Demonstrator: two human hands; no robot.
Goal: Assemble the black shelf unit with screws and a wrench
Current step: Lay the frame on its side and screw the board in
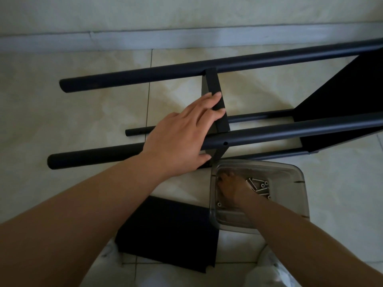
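While on its side, black shelf unit, matte tubular legs.

Readable text: none
Labels or brands: none legible on any surface
Numbers or signs: none legible

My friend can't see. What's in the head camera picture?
A person's left hand holds a black shelf panel between two black poles, while the right hand reaches into a clear tub of silver screws. Another black panel lies on the tiled floor.
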